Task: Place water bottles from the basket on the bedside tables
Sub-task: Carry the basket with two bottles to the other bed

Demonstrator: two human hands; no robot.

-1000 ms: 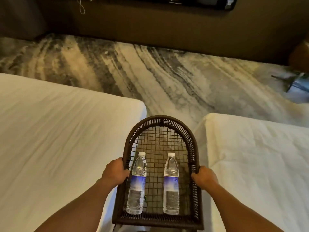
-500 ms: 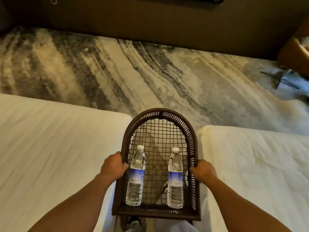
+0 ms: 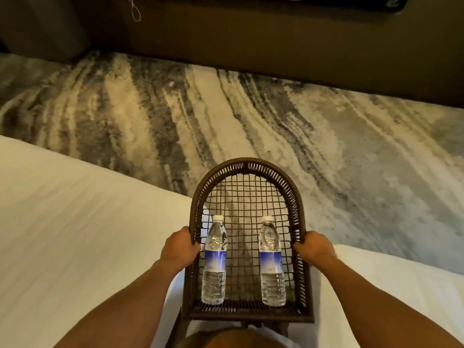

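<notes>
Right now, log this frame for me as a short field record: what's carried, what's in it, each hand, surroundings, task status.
carried: dark woven basket, held over the gap between two beds
contents: left water bottle and right water bottle, capped, lying apart on the mesh
left hand: fingers gripping the left rim
right hand: fingers gripping the right rim
surroundings: left bed, right bed, streaked carpet
bedside tables: not in view
status: no bottle placed yet

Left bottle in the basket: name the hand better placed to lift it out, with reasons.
Left. The left hand grips the basket rim right beside the left bottle, almost touching it. The right hand holds the opposite rim, with the right bottle in between, and can probably keep steadying the basket.
</notes>
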